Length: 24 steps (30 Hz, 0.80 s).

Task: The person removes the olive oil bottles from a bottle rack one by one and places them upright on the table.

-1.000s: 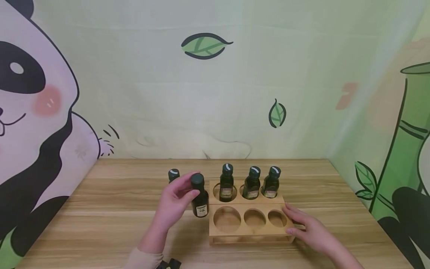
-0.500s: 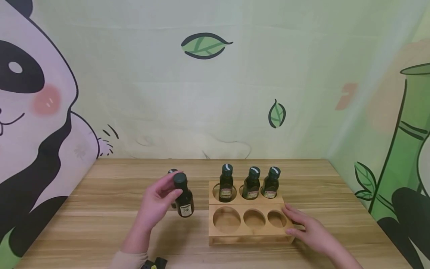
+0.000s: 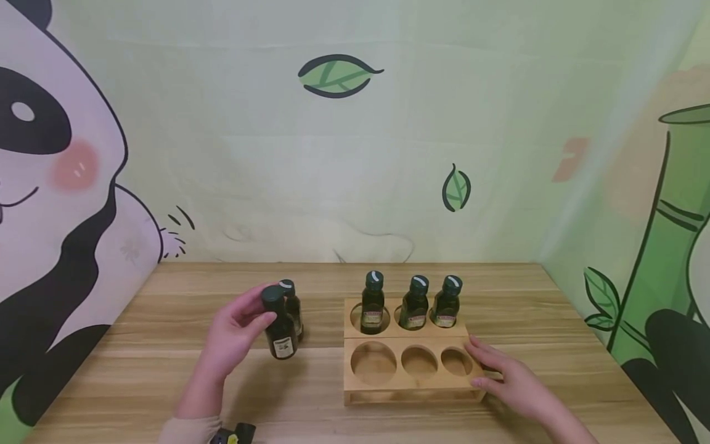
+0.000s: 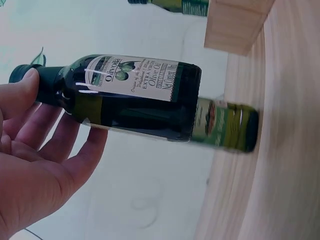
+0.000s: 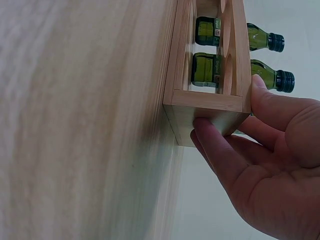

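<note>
Nearest, a pale sleeve [image 3: 190, 430] and a dark strap [image 3: 233, 434] circle the person's left wrist. Of the two hands, the right hand [image 3: 510, 377] holds the end of a wooden rack [image 3: 399, 383], thumb at its top edge, fingers against the end wall. The rack stands on the table [image 3: 138, 370]. Its lower front tier [image 3: 440, 383] has three round holes, narrowing from left to right, with bare wood showing through.

Well to the rack's left, the left hand [image 3: 235, 331] pinches a dark green bottle by its cap and neck, raised upright above the table. This held bottle [image 3: 281, 333] carries a label [image 4: 132, 77] reading Olivoila Extra Virgin Olive Oil; how full it is cannot be told.

Farther back, the rear tier [image 3: 394, 332] holds three capped bottles, one per hole: a left bottle [image 3: 373, 302] with room around it in the widest, then a middle bottle [image 3: 415, 302] and a right bottle [image 3: 446, 302]. Just behind the held one, a second bottle [image 3: 297, 316] stands on the table, partly hidden. Beyond hangs a panda-print backdrop [image 3: 249, 154].
</note>
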Motion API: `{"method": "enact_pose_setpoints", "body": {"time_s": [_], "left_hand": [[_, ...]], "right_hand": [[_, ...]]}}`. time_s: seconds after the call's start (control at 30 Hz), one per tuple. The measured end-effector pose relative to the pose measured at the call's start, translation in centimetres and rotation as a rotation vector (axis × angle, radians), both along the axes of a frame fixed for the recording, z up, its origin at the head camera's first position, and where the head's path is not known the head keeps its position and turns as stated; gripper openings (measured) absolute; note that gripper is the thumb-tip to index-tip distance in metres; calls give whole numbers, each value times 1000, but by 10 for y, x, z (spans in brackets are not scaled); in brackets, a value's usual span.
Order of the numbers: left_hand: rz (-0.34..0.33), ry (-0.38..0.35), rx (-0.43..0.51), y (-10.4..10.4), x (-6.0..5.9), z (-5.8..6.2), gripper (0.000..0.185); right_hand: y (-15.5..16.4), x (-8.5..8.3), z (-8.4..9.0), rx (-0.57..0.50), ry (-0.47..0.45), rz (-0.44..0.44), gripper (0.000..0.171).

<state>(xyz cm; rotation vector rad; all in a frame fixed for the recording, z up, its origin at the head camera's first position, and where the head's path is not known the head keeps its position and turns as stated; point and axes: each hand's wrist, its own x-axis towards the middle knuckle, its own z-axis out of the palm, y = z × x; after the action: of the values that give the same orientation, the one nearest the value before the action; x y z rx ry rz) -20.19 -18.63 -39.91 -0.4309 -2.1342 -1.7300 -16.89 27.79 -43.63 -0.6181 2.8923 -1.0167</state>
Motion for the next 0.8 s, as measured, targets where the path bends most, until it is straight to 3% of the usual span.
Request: {"method": "enact_pose_setpoints", "body": {"time_s": [0.33, 0.6, 0.8], "left_hand": [[39, -44, -41, -22, -7, -9, 44], [28, -50, -20, -34, -12, -18, 44], [29, -106, -40, -43, -19, -22, 45]], "right_hand": [[-1, 1, 1, 1, 6, 0, 61], [-1, 2, 2, 3, 2, -2, 60], [-1, 2, 2, 2, -2, -7, 61]]}}
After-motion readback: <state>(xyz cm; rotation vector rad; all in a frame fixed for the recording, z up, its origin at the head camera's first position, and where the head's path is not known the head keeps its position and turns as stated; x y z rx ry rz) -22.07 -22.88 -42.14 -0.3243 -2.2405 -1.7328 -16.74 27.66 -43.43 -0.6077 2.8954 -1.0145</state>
